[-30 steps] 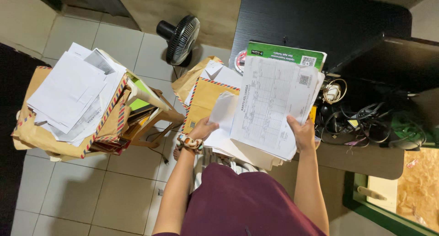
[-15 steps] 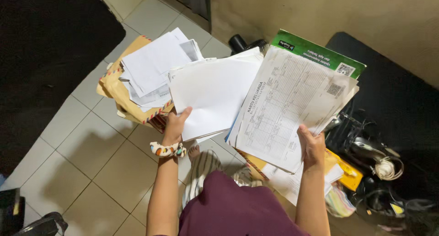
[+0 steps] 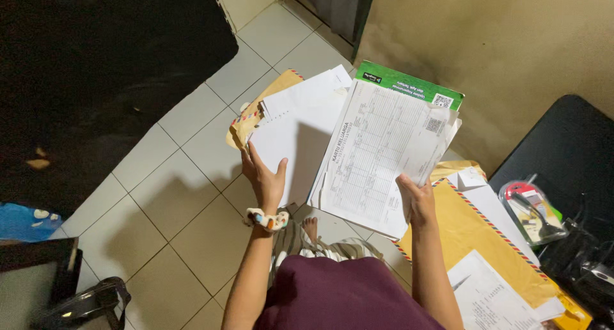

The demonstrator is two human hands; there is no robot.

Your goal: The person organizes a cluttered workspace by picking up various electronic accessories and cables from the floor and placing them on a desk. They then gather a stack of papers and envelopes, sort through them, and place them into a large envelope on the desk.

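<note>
The left hand (image 3: pixel 265 180) is gripping blank sheets (image 3: pixel 288 144), the right hand (image 3: pixel 417 202) clamping a printed form (image 3: pixel 377 154). She seems to be sorting papers; next, the sheets need parting cleanly.

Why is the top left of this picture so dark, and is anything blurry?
Head view: the light falls mostly on the papers, so the upper left corner sinks into near black; the left hand and its blank sheets cast a soft shadow on the tiled floor; the printed form in the right hand looks sharp, its small print unreadable.
</note>
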